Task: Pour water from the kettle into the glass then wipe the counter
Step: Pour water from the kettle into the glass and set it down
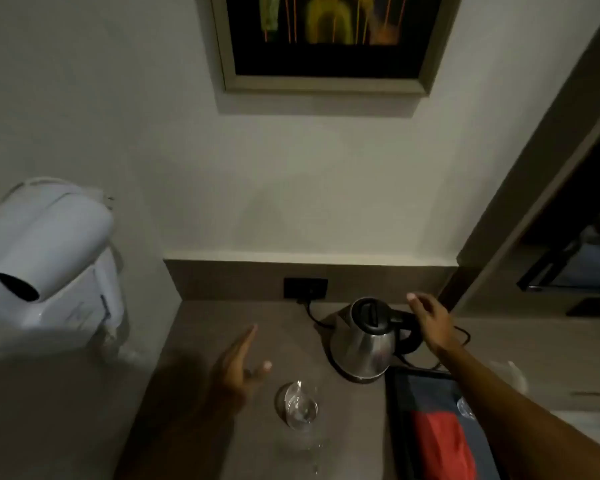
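Observation:
A steel kettle [366, 341] with a black lid and handle stands on its base at the back of the grey counter [201, 327]. My right hand [430, 320] hovers just right of the kettle's handle, fingers spread, not gripping it. A clear glass [300, 405] stands on the counter in front of the kettle, to its left. My left hand [239, 365] is held flat with its fingers apart, a little to the left of the glass and apart from it. A few water drops [314, 452] lie on the counter in front of the glass.
The kettle's black cord runs to a wall socket [305, 288] behind it. A dark tray [430, 424] with a red cloth [444, 445] lies at the right. A white hair dryer [45, 251] hangs on the left wall. A framed picture [326, 43] hangs above.

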### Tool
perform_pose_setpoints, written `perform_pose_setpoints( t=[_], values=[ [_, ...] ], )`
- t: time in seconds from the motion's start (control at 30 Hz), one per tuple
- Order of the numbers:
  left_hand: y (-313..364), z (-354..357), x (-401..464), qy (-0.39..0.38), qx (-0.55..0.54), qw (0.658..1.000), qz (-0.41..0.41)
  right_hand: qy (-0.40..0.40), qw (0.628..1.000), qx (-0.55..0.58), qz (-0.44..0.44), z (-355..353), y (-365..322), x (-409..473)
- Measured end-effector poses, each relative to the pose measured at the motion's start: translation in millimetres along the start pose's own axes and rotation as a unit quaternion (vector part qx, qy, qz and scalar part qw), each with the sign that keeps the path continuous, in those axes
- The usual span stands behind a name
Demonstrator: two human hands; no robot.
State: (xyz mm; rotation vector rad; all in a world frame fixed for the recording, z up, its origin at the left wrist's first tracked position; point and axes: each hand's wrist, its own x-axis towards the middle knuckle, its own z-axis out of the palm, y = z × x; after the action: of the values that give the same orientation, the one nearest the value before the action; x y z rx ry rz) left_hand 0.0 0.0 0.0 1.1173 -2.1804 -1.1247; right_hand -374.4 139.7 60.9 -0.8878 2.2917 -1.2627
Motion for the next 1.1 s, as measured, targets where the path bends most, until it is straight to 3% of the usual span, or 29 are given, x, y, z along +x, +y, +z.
perform_pose_setpoints(
  t=[0.13, 0.37, 0.83, 1.1],
  values=[
    [-36.2, 40.4, -36.0, -0.097, 0.034, 0.994, -0.028, -0.020, 0.996, 0.046, 0.070, 6.3, 22.3, 9.7],
    [-58.6, 87.7, -44.2, -0.145, 0.101, 0.984, -0.023, 0.010, 0.990, 0.067, 0.120, 25.1, 38.4, 31.4],
    [-62.5, 106.7, -34.0, -0.088, 0.084, 0.992, -0.023, -0.009, 0.992, 0.066, 0.107, 28.2, 41.2, 29.1],
    [-65.9, 108.6, -33.8, -0.075, 0.103, 0.992, -0.025, -0.036, 0.999, -0.001, -0.012, 26.6, -1.8, 23.2]
  ],
)
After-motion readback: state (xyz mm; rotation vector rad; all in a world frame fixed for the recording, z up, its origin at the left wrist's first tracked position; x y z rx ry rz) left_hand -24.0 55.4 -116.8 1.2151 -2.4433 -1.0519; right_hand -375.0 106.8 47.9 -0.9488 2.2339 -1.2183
